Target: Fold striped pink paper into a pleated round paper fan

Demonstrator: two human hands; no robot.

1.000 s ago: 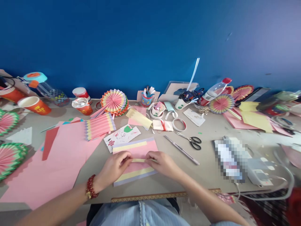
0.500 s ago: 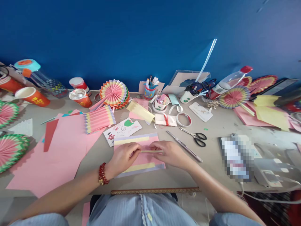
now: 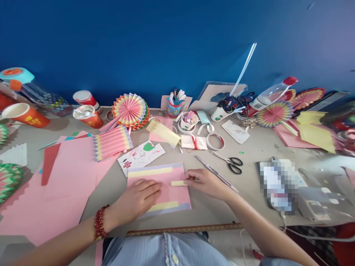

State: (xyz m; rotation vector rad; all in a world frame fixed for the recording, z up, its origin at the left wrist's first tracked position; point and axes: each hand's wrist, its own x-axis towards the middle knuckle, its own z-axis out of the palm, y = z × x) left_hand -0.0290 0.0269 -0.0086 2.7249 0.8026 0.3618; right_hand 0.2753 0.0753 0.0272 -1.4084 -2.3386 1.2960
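Observation:
A pink sheet point(image 3: 169, 190) with purple and yellow strips along its far and near edges lies on the table in front of me. My left hand point(image 3: 145, 195) rests flat on its left part, fingers spread and holding nothing. At the sheet's right side, my right hand point(image 3: 198, 181) pinches the right end of a short pale yellow strip point(image 3: 177, 183). The strip lies over the pink surface. Just beyond the sheet is a white card point(image 3: 141, 155) with a green patch and a red knot drawing.
Scissors point(image 3: 231, 162) and a slim cutter point(image 3: 216, 173) lie right of the sheet. Large pink papers point(image 3: 66, 184) cover the left. Behind stand paper fans point(image 3: 129, 111), cups point(image 3: 27, 115), tape rolls point(image 3: 215, 141) and a bottle point(image 3: 274, 94). A phone point(image 3: 277, 188) lies far right.
My left hand has let go of the strip and come down flat on the pink sheet. My right hand has moved slightly right, still pinching the strip. The view has shifted a little.

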